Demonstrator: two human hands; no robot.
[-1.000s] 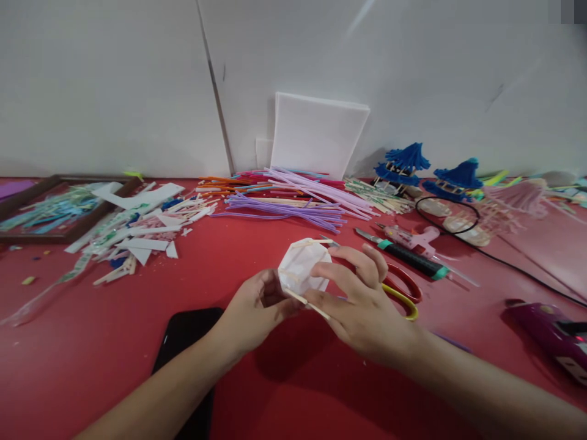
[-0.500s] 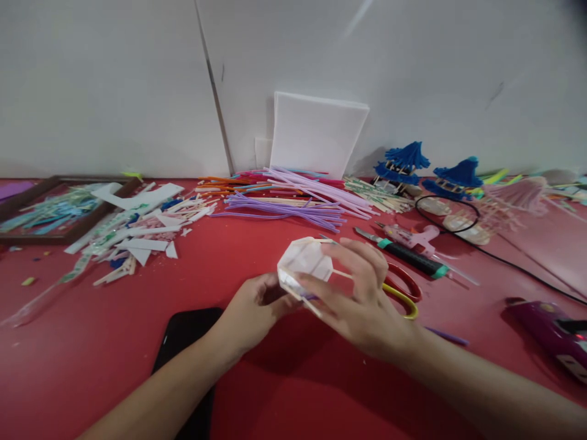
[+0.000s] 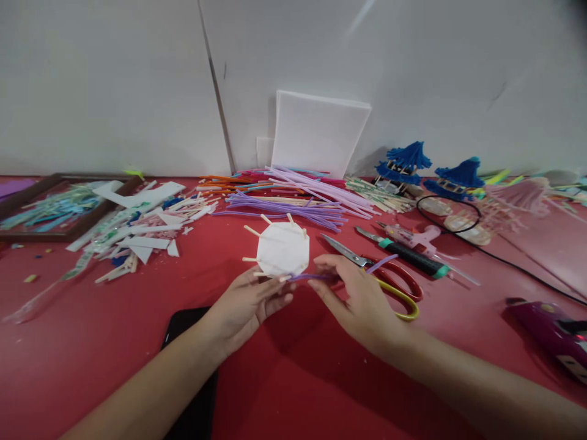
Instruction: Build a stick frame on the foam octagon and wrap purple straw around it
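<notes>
My left hand (image 3: 254, 299) is closed on the lower edge of a white octagonal paper piece (image 3: 283, 249), from whose rim several short pale sticks (image 3: 252, 231) stick out. A purple pipe cleaner (image 3: 308, 277) runs from the bottom of this piece to my right hand (image 3: 355, 299), whose thumb and fingers pinch it. Its far end shows beyond the fingers, over the scissors. Just right of that hand lie the scissors (image 3: 398, 293), with one red and one yellow handle and the blades pointing up and left.
Purple pipe cleaners (image 3: 288, 208) and other coloured ones lie along the wall, before a stack of white sheets (image 3: 321, 131). A utility knife (image 3: 408, 256), a pink glue gun (image 3: 419, 237) and blue pagoda-like models (image 3: 403, 162) are at right. A black phone (image 3: 188, 366) lies under my left arm; paper scraps (image 3: 147, 238) lie left.
The paper piece has turned to face me flat and shifted left. My right hand has let go of its rim and moved lower, now pinching the purple pipe cleaner.
</notes>
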